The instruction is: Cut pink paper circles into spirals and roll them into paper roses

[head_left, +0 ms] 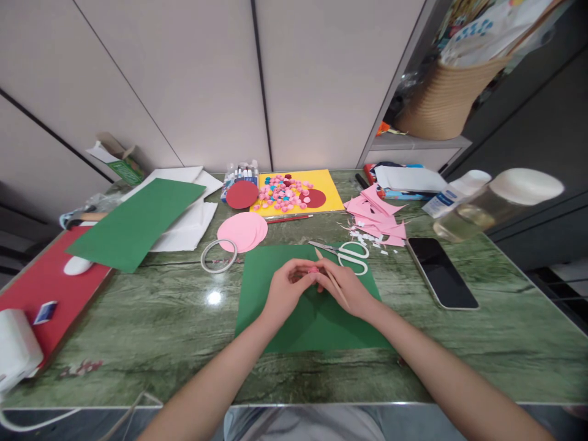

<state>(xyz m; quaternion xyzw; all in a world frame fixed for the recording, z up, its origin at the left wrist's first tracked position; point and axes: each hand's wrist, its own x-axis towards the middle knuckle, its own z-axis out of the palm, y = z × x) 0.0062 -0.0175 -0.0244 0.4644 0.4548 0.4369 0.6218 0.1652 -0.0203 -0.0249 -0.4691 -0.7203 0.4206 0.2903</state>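
Observation:
Both hands meet over a green paper sheet [316, 324] on the green marble table [174, 331]. My left hand [287, 288] has its fingers curled, pinching a small pink paper piece [313, 269]. My right hand [346, 288] is closed around a thin wooden stick [331, 283] and also touches the pink piece. White-handled scissors [351, 254] lie just beyond my right hand.
Pink paper circles [242, 231], a tape ring [218, 255], a yellow sheet with small paper rolls [294, 191], pink scraps [381, 217], a phone [441, 272], a jar [496, 202], another green sheet [138, 223], a red mat [41, 288] at left.

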